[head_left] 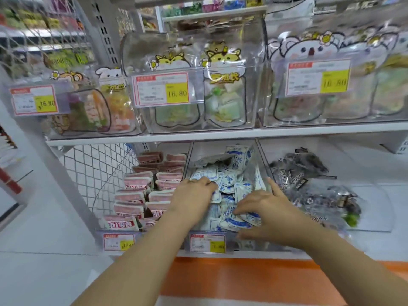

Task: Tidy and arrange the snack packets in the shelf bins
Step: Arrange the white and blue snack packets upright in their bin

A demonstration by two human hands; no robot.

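While the fingers [207, 183] of the left hand [194, 195] curl onto white-and-blue foil snack packets [231, 173] and the right hand [267, 210] rests spread fingers on them, the middle clear plastic bin [188, 162] looks jumbled. Beside it, pink packets [132, 197] stand in rows and dark packets [309, 180] lie untidy.

Person, catalogued from the elbows down: two slender forearms [141, 261], uncovered along their whole visible length; left hand [192, 195], bare; right hand [269, 215], bare. Nails and finer finger detail blurred, not readable.
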